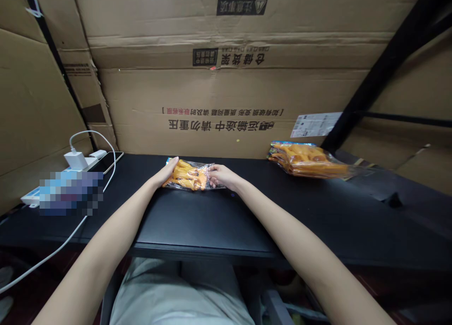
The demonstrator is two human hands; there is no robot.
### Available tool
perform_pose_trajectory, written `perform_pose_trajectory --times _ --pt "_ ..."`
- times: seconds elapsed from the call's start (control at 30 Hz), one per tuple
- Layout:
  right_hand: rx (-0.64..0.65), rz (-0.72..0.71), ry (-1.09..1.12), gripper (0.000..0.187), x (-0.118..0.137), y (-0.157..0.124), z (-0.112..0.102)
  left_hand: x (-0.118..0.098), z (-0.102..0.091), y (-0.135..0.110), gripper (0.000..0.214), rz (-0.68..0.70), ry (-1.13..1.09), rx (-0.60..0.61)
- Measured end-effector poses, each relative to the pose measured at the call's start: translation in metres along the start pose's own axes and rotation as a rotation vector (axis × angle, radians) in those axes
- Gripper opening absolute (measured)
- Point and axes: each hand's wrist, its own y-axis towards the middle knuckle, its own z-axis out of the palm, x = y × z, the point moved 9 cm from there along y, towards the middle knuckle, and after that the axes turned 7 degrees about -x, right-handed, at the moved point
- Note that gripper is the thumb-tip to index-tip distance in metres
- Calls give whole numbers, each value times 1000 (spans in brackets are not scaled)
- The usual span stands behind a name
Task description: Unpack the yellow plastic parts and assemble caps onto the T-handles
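A clear plastic packet of orange items [189, 176] lies flat on the black table in front of me. What kind of items they are, I cannot make out. My left hand [165, 173] is closed around the packet's left end, next to a bit of blue at its top corner. At the opposite end, my right hand [222, 176] has its fingers curled onto the clear plastic. Part of each end is hidden under the fingers.
Several similar orange packets [305, 159] are stacked at the back right. On the left are a power strip [31, 196], a white charger [76, 160] with a trailing cable [67, 240], a phone [109, 161] and a blurred-out item [70, 193]. Cardboard [197, 89] walls the back.
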Motion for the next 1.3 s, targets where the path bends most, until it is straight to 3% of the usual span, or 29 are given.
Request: perform_pose_trajectory --times 0.1,0.33,0.63,0.83,0.93,1.03,1.2,1.3 --pt "84 -16 126 10 3 -1 8 5 4 -2 71 -111 -136 29" --pt "100 -40 231 17 3 0 16 16 -26 10 65 -102 51 -201" --pt "-35 -90 -159 24 7 -9 8 23 -30 9 59 -47 233 -215" --pt "-93 -90 -39 12 13 -3 -3 18 -32 11 52 -11 324 -299" --pt "-60 -87 23 26 20 -3 -6 11 -32 10 50 -11 398 -318" --pt "4 -146 -51 39 30 -9 -5 3 -32 7 48 0 476 -335" --pt "78 -268 -286 11 37 -17 0 1 -31 6 48 19 522 -284" --pt "-21 -251 -423 11 32 -12 -12 3 -27 5 49 11 570 -205"
